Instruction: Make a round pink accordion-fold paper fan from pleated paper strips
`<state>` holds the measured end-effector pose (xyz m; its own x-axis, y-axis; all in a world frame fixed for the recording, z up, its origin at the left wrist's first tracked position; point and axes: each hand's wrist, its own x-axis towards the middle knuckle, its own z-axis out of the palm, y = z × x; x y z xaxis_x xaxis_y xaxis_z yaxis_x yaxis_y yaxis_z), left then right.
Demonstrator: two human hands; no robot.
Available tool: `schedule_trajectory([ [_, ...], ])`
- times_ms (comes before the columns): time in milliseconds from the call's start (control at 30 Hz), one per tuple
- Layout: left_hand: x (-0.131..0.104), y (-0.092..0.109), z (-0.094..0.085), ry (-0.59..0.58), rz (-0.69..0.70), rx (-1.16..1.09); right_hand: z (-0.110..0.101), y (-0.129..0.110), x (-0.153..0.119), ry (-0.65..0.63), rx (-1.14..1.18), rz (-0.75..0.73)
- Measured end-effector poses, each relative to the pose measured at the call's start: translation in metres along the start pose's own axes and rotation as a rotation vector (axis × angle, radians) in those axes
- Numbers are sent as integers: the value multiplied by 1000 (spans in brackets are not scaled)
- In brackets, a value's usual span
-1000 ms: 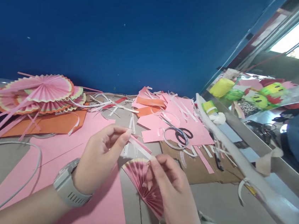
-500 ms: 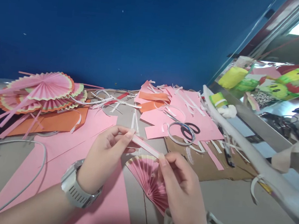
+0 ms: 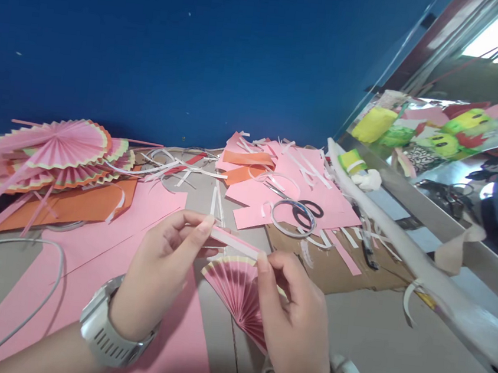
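A narrow pink and white paper strip [image 3: 235,242] is stretched between my two hands. My left hand [image 3: 163,266], with a pale watch at its wrist, pinches the strip's left end. At the right end, the thumb and fingers of my right hand [image 3: 296,310] close on it. Below the strip a pleated pink paper fan [image 3: 238,292] with a cream edge lies on the table, partly hidden behind my right hand. A large pink sheet [image 3: 162,332] lies under my left arm.
Finished pink fans [image 3: 64,146] are piled at the left. Scissors [image 3: 306,214] and a tape ring [image 3: 291,234] lie on pink paper. Cardboard [image 3: 346,274] with a cutter [image 3: 369,249] is at the right, beside a long white roll [image 3: 408,239]. A grey cable [image 3: 59,273] curves at the left.
The view has shifted slightly, so most things appear further left. Both hands still hold the strip, which looks a little flatter, with more of its white face showing.
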<state>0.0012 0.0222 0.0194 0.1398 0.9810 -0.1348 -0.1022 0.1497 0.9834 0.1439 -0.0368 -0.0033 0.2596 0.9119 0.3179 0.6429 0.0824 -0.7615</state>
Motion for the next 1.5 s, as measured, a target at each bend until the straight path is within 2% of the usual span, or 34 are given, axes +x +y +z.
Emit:
schedule_trajectory([
  [500,-2,-1,4,34,29,54,0,2,1,30,-222,-27],
  [733,-5,-5,6,23,-23,-46,0,6,-1,53,-287,-68],
  [867,-7,-6,8,6,-101,-176,1,11,0,68,-256,-119],
  [1033,-7,-4,13,63,-165,-267,4,18,2,83,-214,-160],
  [1333,-8,-12,8,12,-148,-276,1,11,2,77,-137,-81],
  [1500,-11,-9,11,57,-133,-249,-2,4,4,128,-42,-53],
])
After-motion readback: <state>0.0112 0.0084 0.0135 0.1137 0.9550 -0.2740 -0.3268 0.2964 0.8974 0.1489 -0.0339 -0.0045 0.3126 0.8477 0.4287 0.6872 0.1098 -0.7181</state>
